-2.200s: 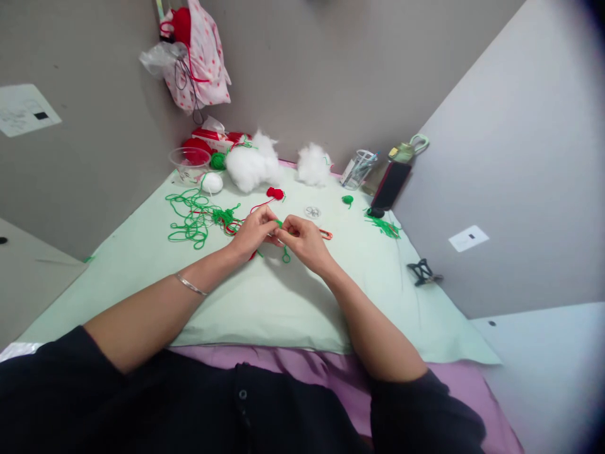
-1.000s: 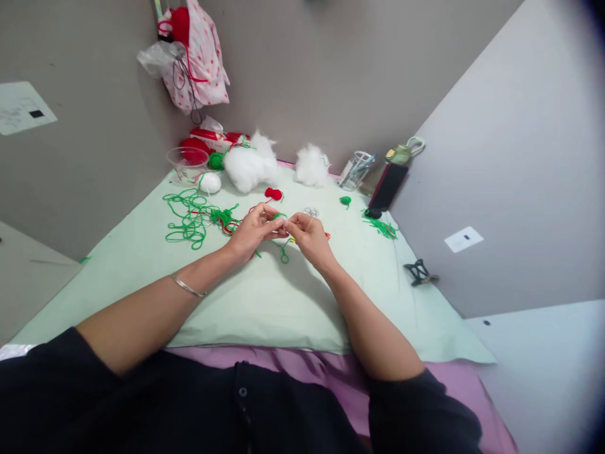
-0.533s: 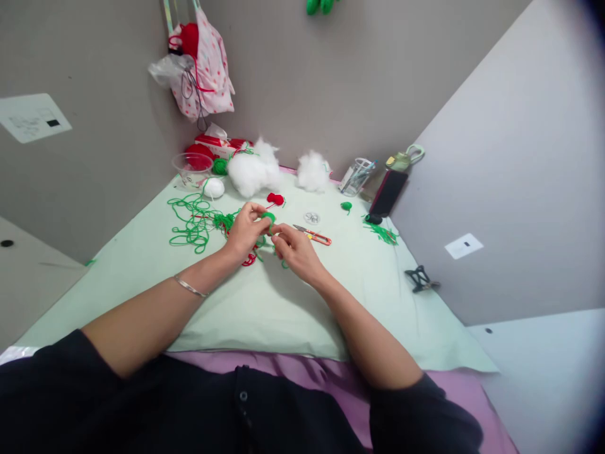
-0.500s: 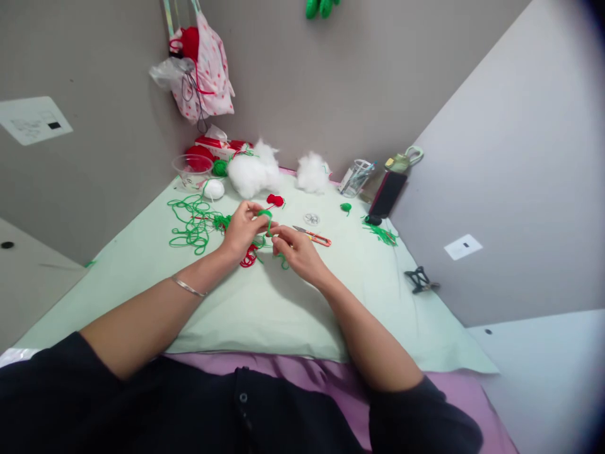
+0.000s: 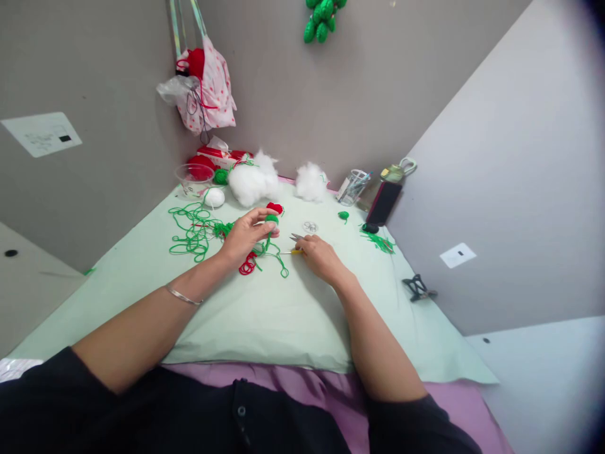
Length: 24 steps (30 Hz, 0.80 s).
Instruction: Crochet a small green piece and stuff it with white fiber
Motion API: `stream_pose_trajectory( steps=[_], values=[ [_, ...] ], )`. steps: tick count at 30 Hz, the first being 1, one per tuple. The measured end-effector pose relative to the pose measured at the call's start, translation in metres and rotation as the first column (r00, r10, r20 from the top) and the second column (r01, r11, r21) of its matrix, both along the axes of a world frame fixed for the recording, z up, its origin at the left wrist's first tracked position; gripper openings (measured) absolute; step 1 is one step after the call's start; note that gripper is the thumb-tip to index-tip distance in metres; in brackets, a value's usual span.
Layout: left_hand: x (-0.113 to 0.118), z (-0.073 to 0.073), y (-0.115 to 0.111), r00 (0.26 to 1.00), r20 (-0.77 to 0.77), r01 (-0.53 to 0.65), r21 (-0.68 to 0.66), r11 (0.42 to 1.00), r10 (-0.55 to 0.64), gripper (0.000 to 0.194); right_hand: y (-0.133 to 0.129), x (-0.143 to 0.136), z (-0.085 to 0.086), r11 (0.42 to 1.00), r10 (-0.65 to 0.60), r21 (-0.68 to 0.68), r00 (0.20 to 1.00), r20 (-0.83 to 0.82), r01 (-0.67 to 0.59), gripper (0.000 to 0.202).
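Observation:
My left hand [image 5: 246, 236] pinches a small green crocheted piece [image 5: 271, 219] between thumb and fingers, and a green strand hangs from it. My right hand [image 5: 321, 257] is closed on a crochet hook with a yellow handle [image 5: 296, 251], its thin shaft pointing left. Beneath that hand lie scissors [image 5: 297, 238]; only their blades show, the handles being covered. Green yarn [image 5: 283, 271] loops between my hands. A small red piece [image 5: 275, 208] lies behind my left fingers, and a coil of red yarn [image 5: 247, 264] lies beside that wrist.
Tangled green yarn [image 5: 189, 233] spreads at left. White stuffing [image 5: 253, 183], a white yarn ball [image 5: 215, 198] and a clear tub [image 5: 193, 183] stand behind. At right are a pen cup [image 5: 353, 187], a phone [image 5: 384, 203], green yarn scraps [image 5: 378, 241] and a black claw clip [image 5: 418, 287].
My right hand has left the green piece and moved right onto the scissors and crochet hook. The hook has shifted left. My left hand keeps hold of the green piece; the view has tilted up slightly.

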<state>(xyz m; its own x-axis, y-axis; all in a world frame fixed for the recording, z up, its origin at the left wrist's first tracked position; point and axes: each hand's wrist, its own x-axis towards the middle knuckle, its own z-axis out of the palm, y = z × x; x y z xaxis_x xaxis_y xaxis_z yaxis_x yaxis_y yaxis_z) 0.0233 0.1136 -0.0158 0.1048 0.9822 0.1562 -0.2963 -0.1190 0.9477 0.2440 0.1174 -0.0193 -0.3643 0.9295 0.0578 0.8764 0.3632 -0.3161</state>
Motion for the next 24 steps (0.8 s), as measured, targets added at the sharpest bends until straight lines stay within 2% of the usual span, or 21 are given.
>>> stream_pose_trajectory(
  steps=[4,7,9,11,12,13,16,20,24],
  values=[
    [0.000,0.001,-0.001,0.999,-0.034,0.026,0.023,0.999,-0.025,0.025,0.000,0.015,0.011,0.997,-0.080,0.019,0.997,0.010,0.080,0.021],
    [-0.001,0.000,-0.001,0.998,-0.060,0.030,0.014,0.999,-0.029,0.026,-0.003,0.020,0.024,0.991,-0.128,0.032,0.989,-0.075,0.130,0.015],
    [-0.002,-0.001,-0.002,0.996,-0.080,0.039,0.004,0.999,-0.039,0.028,-0.008,0.014,0.031,0.996,-0.087,0.006,0.984,-0.152,0.089,0.015],
    [-0.002,-0.001,-0.003,0.994,-0.096,0.058,-0.001,0.998,-0.058,0.033,-0.015,0.003,0.037,0.999,-0.002,-0.047,0.966,-0.260,-0.010,0.024],
    [-0.002,-0.001,-0.003,0.993,-0.100,0.069,-0.003,0.998,-0.069,0.036,-0.019,-0.003,0.039,0.994,0.040,-0.078,0.938,-0.346,-0.071,0.032],
    [-0.002,-0.001,-0.003,0.992,-0.100,0.080,-0.004,0.997,-0.080,0.037,-0.022,-0.009,0.040,0.983,0.074,-0.114,0.877,-0.475,-0.145,0.039],
    [-0.001,0.000,-0.003,0.992,-0.073,0.104,-0.004,0.995,-0.104,0.034,-0.030,-0.020,0.041,0.936,0.082,-0.182,0.688,-0.721,-0.302,0.045],
    [0.000,0.000,-0.002,0.992,-0.053,0.117,0.003,0.993,-0.117,0.033,-0.032,-0.023,0.039,0.901,0.024,-0.246,0.606,-0.795,-0.358,0.038],
    [0.000,-0.002,-0.002,0.993,-0.063,0.101,0.003,0.995,-0.100,0.037,-0.030,-0.023,0.036,0.879,-0.018,-0.283,0.566,-0.824,-0.384,0.037]
  ],
)
